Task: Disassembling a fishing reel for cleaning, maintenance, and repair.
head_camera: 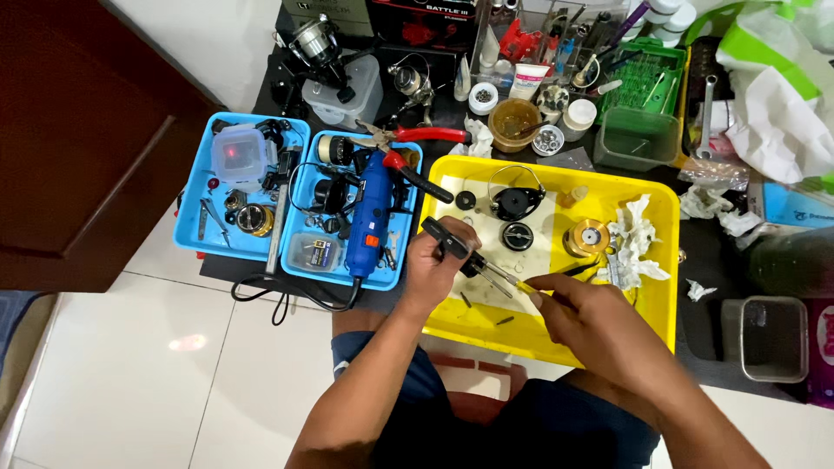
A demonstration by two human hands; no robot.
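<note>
My left hand (434, 267) grips a black fishing reel body (455, 246) over the near left part of the yellow tray (660, 217). My right hand (584, 314) holds a thin screwdriver with a yellow handle (519, 284). Its metal tip points left into the reel part. Inside the tray lie a black reel frame with a wire bail (514, 198), a round black part (518, 235), a gold spool (588, 237) and crumpled white tissue (634, 239).
Two blue trays (193, 227) at left hold small parts, a clear box and a blue rotary tool (369, 217). Red-handled pliers (417, 135) lie behind. Farther back stand jars, a green basket (643, 82) and a spinning reel (314, 42). A grey tub (773, 339) sits at right.
</note>
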